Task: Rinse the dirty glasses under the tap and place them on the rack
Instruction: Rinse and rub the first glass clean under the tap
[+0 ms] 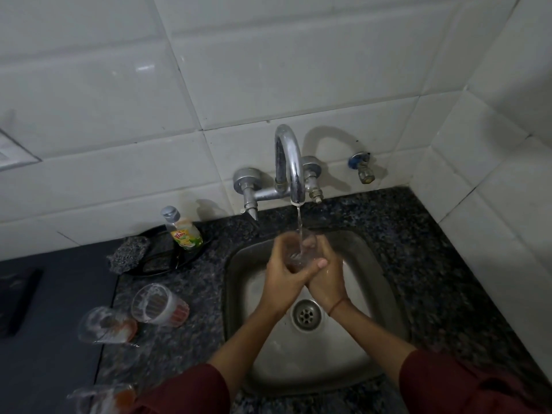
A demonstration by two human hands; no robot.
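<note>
Head view: left hand (283,279) and right hand (324,276), grips clamped around the clear drinking glass (298,252) under the stream; wet, slippery, breakable, best held by its walls.

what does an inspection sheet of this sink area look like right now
surface: dark speckled stone counter around a steel sink, wet inside.
job's things: tap running into a clear glass held over the sink; three dirty glasses on the counter left of the sink, appearing tipped on their sides; no rack in view.
clutter: dish soap bottle on a dark tray with a scrubber; dark flat object at far left.
hands: left hand and right hand both wrapped around the glass.
cables: nothing seen.
surroundings: white tiled wall; capped blue valve right of the tap.
</note>
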